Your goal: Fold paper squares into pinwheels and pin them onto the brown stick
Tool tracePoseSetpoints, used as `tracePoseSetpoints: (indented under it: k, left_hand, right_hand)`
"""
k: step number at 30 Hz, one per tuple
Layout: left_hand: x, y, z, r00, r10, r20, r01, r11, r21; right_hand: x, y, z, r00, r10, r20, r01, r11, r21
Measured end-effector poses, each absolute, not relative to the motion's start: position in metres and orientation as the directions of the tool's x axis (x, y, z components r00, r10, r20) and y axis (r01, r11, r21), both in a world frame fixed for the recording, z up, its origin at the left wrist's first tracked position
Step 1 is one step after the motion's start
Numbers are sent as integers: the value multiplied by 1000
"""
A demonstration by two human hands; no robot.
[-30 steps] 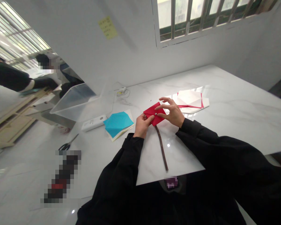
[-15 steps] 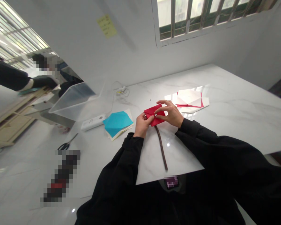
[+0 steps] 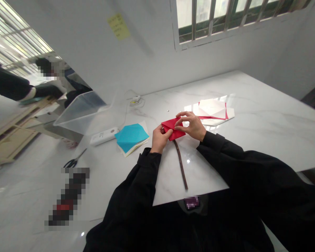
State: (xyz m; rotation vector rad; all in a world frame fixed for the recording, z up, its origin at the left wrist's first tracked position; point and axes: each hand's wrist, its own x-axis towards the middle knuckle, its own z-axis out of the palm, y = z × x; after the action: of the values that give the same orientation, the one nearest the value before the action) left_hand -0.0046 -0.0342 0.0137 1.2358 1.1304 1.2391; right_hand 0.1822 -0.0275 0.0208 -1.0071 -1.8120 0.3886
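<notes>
My left hand (image 3: 159, 140) is closed on the left side of a folded red paper (image 3: 177, 134), its thumb lying over the front. My right hand (image 3: 193, 126) has thumb and index finger pinched together at the paper's middle right, and the fingertips cover that spot. Diagonal folds run across the paper, envelope-like. Beneath its lower edge a thin brown stick (image 3: 181, 164) lies on the white marbled table (image 3: 257, 115), pointing toward my body. The stick's upper end reaches the paper's edge; whether it is joined there I cannot tell.
Blue paper (image 3: 132, 136) lies over cream sheets at left, beside a white power strip (image 3: 105, 136). Scissors (image 3: 72, 162) and a clear plastic bin (image 3: 81, 110) are further left. White and red papers (image 3: 214, 109) lie at right. Other people (image 3: 10, 82) are at far left.
My right thumb and index finger have closed together over the small shiny spot that showed between them on the red paper. My left hand keeps its hold; the stick stays put.
</notes>
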Motion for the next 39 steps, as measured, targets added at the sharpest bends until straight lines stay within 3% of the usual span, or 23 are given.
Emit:
tracePoseSetpoints:
  k: [5, 12, 17, 20, 24, 29, 32, 39]
  left_hand:
    - [-9, -29, 7, -59, 995, 78, 26, -76, 997]
    - [-21, -19, -3, -212, 964, 160, 194, -119, 974]
    - [-25, -15, -2, -305, 926, 222, 218, -159, 963]
    - [-27, -13, -2, -318, 920, 231, 193, -176, 965]
    - [-27, -14, -1, -322, 921, 220, 185, -167, 969]
    - [-24, -18, 4, -314, 925, 213, 163, -168, 972]
    - [-22, -20, 7, -308, 928, 211, 156, -170, 973]
    - [-22, -22, 9, -303, 933, 193, 145, -155, 977]
  right_hand:
    - [187, -25, 22, -60, 832, 552, 494, 506, -707]
    - [197, -17, 16, -126, 929, 347, 565, 354, -745]
    - [209, -11, 17, -112, 940, 321, 615, 320, -721]
    - [220, -10, 24, -215, 937, 276, 636, 349, -688]
    - [235, -23, 43, -469, 876, 116, 667, 437, -603]
    - [253, -68, 56, -604, 796, -33, 618, 442, -650]
    - [265, -93, 51, -607, 790, -85, 615, 398, -681]
    - [268, -111, 36, -546, 836, -53, 647, 381, -661]
